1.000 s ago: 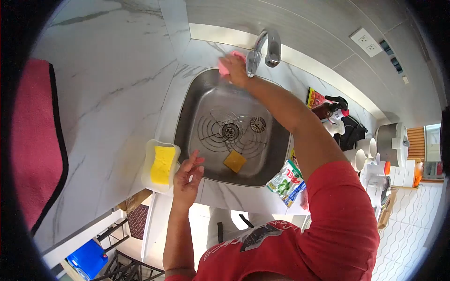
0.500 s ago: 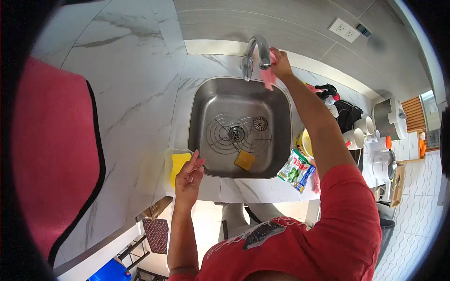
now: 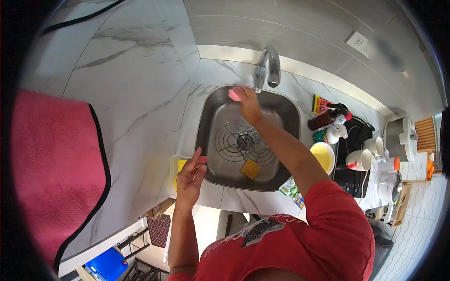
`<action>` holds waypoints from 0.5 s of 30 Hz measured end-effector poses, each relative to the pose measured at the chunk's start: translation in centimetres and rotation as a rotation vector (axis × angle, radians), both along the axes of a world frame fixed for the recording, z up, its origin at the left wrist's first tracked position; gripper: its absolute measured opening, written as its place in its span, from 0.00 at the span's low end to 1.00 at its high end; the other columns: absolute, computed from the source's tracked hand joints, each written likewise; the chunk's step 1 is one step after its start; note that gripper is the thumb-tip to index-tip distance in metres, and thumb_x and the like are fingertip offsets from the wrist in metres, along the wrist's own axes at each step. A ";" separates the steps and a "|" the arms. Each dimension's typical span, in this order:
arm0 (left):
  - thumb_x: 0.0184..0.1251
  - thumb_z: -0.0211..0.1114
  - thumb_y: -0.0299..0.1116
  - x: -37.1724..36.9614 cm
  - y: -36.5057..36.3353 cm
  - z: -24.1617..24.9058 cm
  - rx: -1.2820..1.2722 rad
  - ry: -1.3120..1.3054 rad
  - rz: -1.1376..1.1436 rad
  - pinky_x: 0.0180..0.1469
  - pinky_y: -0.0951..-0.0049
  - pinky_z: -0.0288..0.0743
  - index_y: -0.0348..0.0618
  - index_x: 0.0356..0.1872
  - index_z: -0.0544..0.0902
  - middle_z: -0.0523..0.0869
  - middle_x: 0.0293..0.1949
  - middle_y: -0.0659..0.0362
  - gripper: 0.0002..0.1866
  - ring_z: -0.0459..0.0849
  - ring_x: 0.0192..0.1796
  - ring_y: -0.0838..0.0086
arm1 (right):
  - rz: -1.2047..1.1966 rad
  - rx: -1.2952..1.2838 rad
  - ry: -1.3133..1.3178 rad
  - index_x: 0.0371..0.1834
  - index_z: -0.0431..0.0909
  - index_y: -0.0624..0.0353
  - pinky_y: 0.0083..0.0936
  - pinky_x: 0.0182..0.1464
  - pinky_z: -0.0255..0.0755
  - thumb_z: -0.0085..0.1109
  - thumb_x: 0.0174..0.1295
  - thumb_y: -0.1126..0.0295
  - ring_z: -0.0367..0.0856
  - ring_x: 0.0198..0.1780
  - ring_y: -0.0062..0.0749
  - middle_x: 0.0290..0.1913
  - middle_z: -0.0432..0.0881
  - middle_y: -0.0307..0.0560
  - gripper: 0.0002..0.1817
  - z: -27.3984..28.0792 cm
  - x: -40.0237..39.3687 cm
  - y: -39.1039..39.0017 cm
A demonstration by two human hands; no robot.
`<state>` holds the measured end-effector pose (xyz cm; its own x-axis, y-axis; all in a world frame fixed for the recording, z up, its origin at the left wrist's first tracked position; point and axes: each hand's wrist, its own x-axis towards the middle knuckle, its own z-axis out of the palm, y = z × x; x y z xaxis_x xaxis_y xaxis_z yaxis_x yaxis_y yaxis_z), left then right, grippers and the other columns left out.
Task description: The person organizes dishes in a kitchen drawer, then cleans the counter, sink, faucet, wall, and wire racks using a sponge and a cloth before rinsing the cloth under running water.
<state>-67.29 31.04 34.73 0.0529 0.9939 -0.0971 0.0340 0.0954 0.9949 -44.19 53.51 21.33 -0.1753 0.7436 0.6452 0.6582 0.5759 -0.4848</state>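
Note:
My right hand [image 3: 248, 100] reaches across the sink [image 3: 201, 136] to its back left rim, closed round a pink cloth [image 3: 235, 95] that is mostly covered by the fingers. Just left of it stands the curved chrome faucet's base side; the faucet [image 3: 272, 65] rises behind. At the front left corner, my left hand [image 3: 190, 180] is raised with curled fingers, and a small pink bit I cannot make out shows at the fingertips. Beside that hand is a yellow sponge or cloth [image 3: 181, 165] in a clear container [image 3: 173, 175]. A brownish-yellow sponge [image 3: 250, 169] lies in the sink.
A red towel [image 3: 61, 168] with black edging lies on the left counter. On the right are a yellow bowl [image 3: 323, 157], a brown spray bottle [image 3: 323, 119], white mugs [image 3: 358, 160], a green packet [image 3: 291, 191] and a rice cooker [image 3: 398, 138].
My right hand has brought the pink cloth from behind the faucet left and forward to the sink's back left rim. My left hand stays at the front left corner. The view has shifted slightly.

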 end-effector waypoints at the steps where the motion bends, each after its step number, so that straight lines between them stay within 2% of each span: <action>1: 0.64 0.56 0.22 -0.1 0.1 0.2 0.001 0.024 0.004 0.53 0.79 0.67 0.46 0.61 0.69 0.78 0.46 0.59 0.23 0.76 0.48 0.77 | -0.059 0.084 0.015 0.40 0.72 0.61 0.45 0.54 0.62 0.50 0.45 0.81 0.70 0.42 0.53 0.37 0.72 0.55 0.15 1.0 -1.4 1.1; 2: 0.64 0.56 0.22 -0.2 0.2 0.3 -0.007 0.030 0.011 0.53 0.79 0.67 0.46 0.61 0.69 0.78 0.46 0.59 0.23 0.76 0.48 0.77 | -0.119 0.164 0.026 0.35 0.72 0.60 0.45 0.56 0.61 0.50 0.45 0.80 0.71 0.40 0.52 0.34 0.73 0.53 0.12 1.1 -2.1 2.4; 3: 0.64 0.56 0.22 -0.4 0.1 0.4 -0.015 0.025 0.018 0.53 0.78 0.67 0.45 0.61 0.69 0.78 0.46 0.59 0.23 0.76 0.48 0.77 | -0.114 0.152 0.032 0.35 0.72 0.60 0.45 0.56 0.61 0.50 0.45 0.80 0.71 0.40 0.52 0.34 0.73 0.53 0.12 0.9 -2.4 3.8; 5: 0.64 0.56 0.22 -1.1 0.4 0.5 -0.021 0.030 0.032 0.53 0.78 0.67 0.45 0.61 0.69 0.78 0.46 0.59 0.23 0.76 0.48 0.77 | -0.553 0.205 -0.063 0.36 0.71 0.59 0.44 0.47 0.63 0.50 0.44 0.80 0.71 0.38 0.51 0.33 0.71 0.52 0.13 0.2 -3.5 8.0; 6: 0.64 0.55 0.22 -1.6 0.3 0.5 -0.034 0.033 0.039 0.54 0.77 0.67 0.45 0.61 0.69 0.78 0.45 0.59 0.23 0.76 0.48 0.77 | -0.549 0.196 -0.054 0.36 0.71 0.59 0.44 0.47 0.63 0.50 0.44 0.80 0.71 0.38 0.51 0.33 0.71 0.52 0.13 0.4 -4.3 9.5; 8: 0.64 0.55 0.22 -2.7 0.2 0.4 -0.064 0.042 0.041 0.54 0.77 0.67 0.45 0.61 0.69 0.79 0.45 0.58 0.23 0.76 0.48 0.77 | -0.317 -0.158 -0.033 0.36 0.70 0.60 0.43 0.59 0.57 0.54 0.43 0.75 0.69 0.44 0.51 0.40 0.71 0.55 0.14 0.6 -5.9 11.3; 9: 0.63 0.55 0.21 -3.1 0.4 0.3 -0.033 0.076 0.051 0.54 0.75 0.68 0.43 0.61 0.69 0.79 0.44 0.57 0.23 0.76 0.49 0.75 | -0.318 -0.166 -0.029 0.36 0.70 0.60 0.43 0.59 0.57 0.54 0.43 0.75 0.69 0.44 0.51 0.40 0.71 0.55 0.14 0.2 -7.3 11.8; 11: 0.63 0.55 0.21 -4.2 0.0 0.5 -0.018 0.114 0.069 0.54 0.74 0.68 0.42 0.60 0.70 0.79 0.44 0.55 0.23 0.77 0.49 0.73 | -0.017 -0.203 -0.236 0.38 0.70 0.61 0.42 0.60 0.55 0.54 0.44 0.73 0.69 0.48 0.50 0.42 0.71 0.55 0.15 -0.7 -11.2 11.7; 12: 0.60 0.59 0.23 -4.8 -0.3 0.8 0.069 0.365 0.048 0.55 0.70 0.68 0.41 0.61 0.68 0.77 0.47 0.52 0.25 0.75 0.51 0.68 | -0.009 -0.208 -0.234 0.38 0.70 0.61 0.42 0.60 0.55 0.54 0.44 0.73 0.69 0.48 0.50 0.42 0.71 0.55 0.15 -0.8 -12.9 10.5; 13: 0.58 0.62 0.26 -5.2 -0.8 1.2 0.148 0.617 0.021 0.55 0.65 0.68 0.39 0.62 0.66 0.76 0.49 0.49 0.29 0.74 0.54 0.62 | -0.085 -0.041 -0.174 0.40 0.71 0.61 0.43 0.60 0.57 0.54 0.44 0.73 0.69 0.49 0.49 0.44 0.72 0.55 0.16 -1.0 -14.6 7.8; 14: 0.58 0.62 0.26 -5.2 -1.7 1.3 0.127 0.621 0.023 0.55 0.65 0.68 0.39 0.62 0.66 0.76 0.49 0.49 0.29 0.74 0.54 0.62 | -0.158 0.121 -0.111 0.42 0.72 0.60 0.43 0.59 0.58 0.54 0.45 0.73 0.70 0.51 0.48 0.46 0.72 0.55 0.17 -1.3 -15.8 5.0; 15: 0.54 0.65 0.30 -4.9 -2.4 0.9 0.132 0.862 0.063 0.56 0.61 0.67 0.39 0.63 0.62 0.72 0.52 0.46 0.34 0.72 0.56 0.56 | -0.150 0.110 -0.108 0.42 0.72 0.60 0.43 0.59 0.58 0.54 0.45 0.73 0.70 0.51 0.48 0.46 0.72 0.55 0.17 -1.1 -16.4 3.2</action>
